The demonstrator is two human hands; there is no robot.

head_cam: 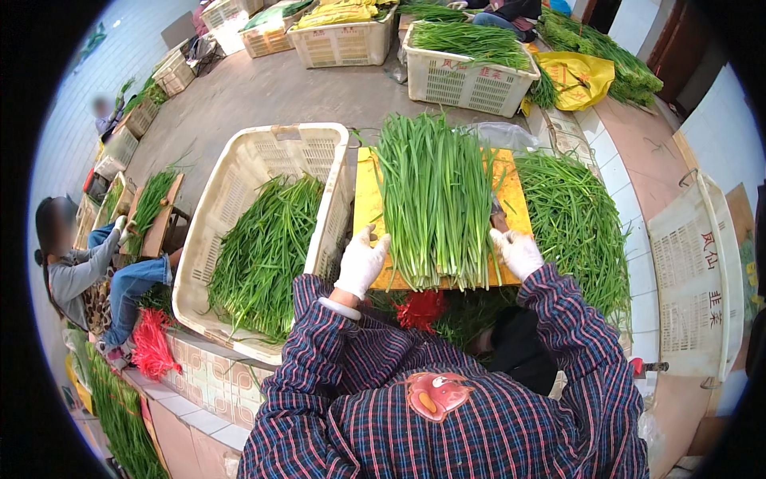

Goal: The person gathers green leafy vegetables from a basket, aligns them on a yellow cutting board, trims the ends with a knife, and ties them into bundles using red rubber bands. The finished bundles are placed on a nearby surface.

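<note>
A thick, flat pile of garlic chives (440, 197) lies on a yellow board (368, 191), its pale cut ends toward me. My left hand (362, 261), in a white glove, is at the pile's lower left edge with thumb and fingers apart. On the other side, my right hand (518, 251), gloved too, has its fingertips at the lower right edge of the pile. Just beyond those fingertips lies a knife (497, 214), partly hidden by the leaves; whether I touch its handle is unclear.
To the left stands a white plastic crate (335, 239) with chives inside. Loose chives (574, 227) heap up at the right. Red ties (422, 308) hang under the board. A person (90, 263) sits at far left; another crate (467, 84) stands ahead.
</note>
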